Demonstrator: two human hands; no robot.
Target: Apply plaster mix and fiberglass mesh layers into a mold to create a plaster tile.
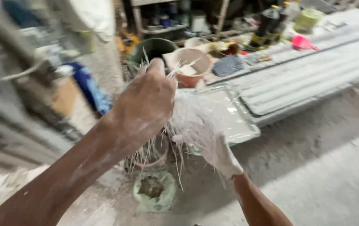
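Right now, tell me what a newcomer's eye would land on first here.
The left hand, dusted white, sits at the centre of the view, closed around a bundle of pale fibre strands. Just right of it, the right hand, coated in white, is buried in the same strands. Behind them lies a shallow white-smeared tray, with a pinkish bowl further back.

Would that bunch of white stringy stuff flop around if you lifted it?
Probably floppy: the white fibre bunch droops in thin strands below the left hand and right hand. It looks light. White coating on both hands suggests it may be wet and slippery.
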